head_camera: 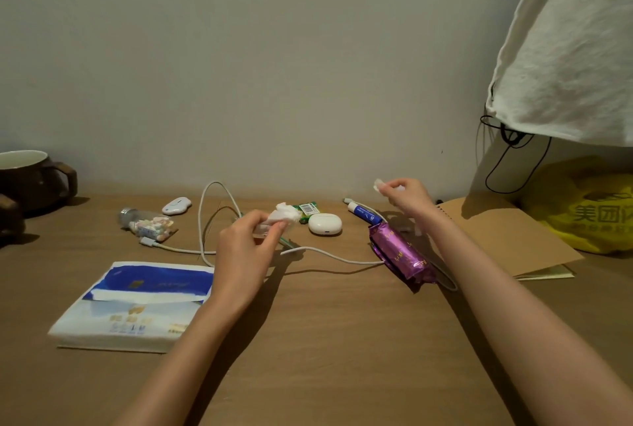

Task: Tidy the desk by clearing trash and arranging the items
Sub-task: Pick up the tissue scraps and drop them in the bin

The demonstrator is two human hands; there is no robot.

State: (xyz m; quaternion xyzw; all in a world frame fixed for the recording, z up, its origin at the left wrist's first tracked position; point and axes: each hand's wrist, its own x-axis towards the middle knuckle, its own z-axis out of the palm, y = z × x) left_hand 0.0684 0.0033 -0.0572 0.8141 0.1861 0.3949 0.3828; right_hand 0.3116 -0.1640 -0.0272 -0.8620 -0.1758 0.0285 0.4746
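- Your left hand (246, 254) is over the middle of the wooden desk (325, 340). Its thumb and fingers are curled round a crumpled white tissue (284, 214), and the wad sticks out beyond your fingertips.
- Your right hand (406, 194) is raised near the back wall. It pinches a small white scrap (378, 184) between thumb and fingers, clear of the desk surface.
- A white cable (329, 254) loops across the desk below your left hand and runs right, up to the purple packet (400, 254) that lies beside your right forearm.
- Between your two hands sits a white earbud case (324, 223), with a green packet (308, 209) bearing a barcode just behind it.
- A blue-and-white tube (364, 213) lies below your right hand, just behind the purple packet.
- To the left, a glass bottle (145, 223) lies on its side with pastel pieces in it, and a small white gadget (176, 205) sits behind it.
- A blue-and-white tissue pack (137, 302) lies flat at the near left, just beside your left forearm.
- A brown mug (30, 179) stands at the far left edge.
- On the right lies a brown notebook (507, 233), with a yellow plastic bag (589, 206) behind it.
- A white cloth (575, 48) hangs above the bag, and a black cord (507, 165) dangles under it.
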